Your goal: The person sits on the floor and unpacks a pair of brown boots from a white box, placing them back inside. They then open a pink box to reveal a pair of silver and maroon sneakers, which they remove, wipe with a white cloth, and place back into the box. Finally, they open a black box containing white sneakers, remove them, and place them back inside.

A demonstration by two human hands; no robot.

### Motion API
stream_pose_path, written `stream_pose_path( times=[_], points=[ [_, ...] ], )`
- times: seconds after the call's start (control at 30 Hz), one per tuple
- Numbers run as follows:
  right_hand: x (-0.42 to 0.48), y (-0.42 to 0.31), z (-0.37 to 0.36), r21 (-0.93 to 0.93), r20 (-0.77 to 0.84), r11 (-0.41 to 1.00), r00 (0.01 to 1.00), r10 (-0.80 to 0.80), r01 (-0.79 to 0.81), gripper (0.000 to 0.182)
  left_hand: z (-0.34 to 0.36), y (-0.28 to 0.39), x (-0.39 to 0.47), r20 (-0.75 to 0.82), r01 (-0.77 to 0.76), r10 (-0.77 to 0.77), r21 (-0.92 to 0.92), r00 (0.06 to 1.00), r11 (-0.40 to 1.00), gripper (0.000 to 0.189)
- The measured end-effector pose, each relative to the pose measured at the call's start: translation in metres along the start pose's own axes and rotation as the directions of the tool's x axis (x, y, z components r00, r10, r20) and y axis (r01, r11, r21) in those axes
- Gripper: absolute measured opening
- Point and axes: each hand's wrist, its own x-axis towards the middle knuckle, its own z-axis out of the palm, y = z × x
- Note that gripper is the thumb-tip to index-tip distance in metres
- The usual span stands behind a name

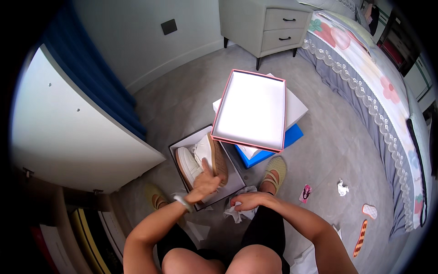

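Note:
A pair of white lace-up shoes with tan soles lies in an open shoebox (236,178) on the floor. The left shoe (186,162) shows its upper; the right shoe (208,145) is tipped, its patterned sole facing right. My left hand (207,181) is on the near end of the tipped shoe, forefinger along the upper and thumb by the sole; its other fingers are partly hidden. Just outside the box's near right corner, my right hand (247,201) grips crumpled white tissue paper (236,215).
An upturned pink-edged box lid (253,109) tops a white box (296,106) and a blue box (292,138). A cabinet door (78,120) stands at left, a nightstand (267,27) behind, a bed (369,78) at right. Small scraps and an orange-black strip (360,238) litter the floor.

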Motion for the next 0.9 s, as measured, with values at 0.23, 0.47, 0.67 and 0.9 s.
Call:
stream_pose_path(
  times=[0.23, 0.47, 0.67, 0.9],
  points=[
    [-0.006, -0.003, -0.004, 0.049, -0.066, 0.998, 0.997, -0.038, 0.042, 0.045, -0.113, -0.003, -0.095, -0.139, -0.235, 0.191, -0.633, 0.972, 0.738, 0.064],
    [-0.035, -0.03, -0.019, 0.619, -0.395, 0.657, 0.894, -0.213, 0.43, 0.042, -0.12, -0.045, -0.183, -0.139, -0.217, 0.197, -0.858, 0.971, 0.465, 0.077],
    [-0.058, -0.066, -0.038, 0.776, -0.599, 0.067, 0.765, -0.236, 0.628, 0.062, -0.116, -0.052, -0.202, -0.246, -0.391, 0.328, -0.762, 0.912, 0.516, 0.091],
    [-0.074, -0.087, -0.035, 0.768, -0.59, 0.159, 0.782, -0.2, 0.62, 0.078, -0.126, -0.032, -0.199, -0.225, -0.503, 0.473, -0.605, 0.852, 0.617, 0.084]
  ],
)
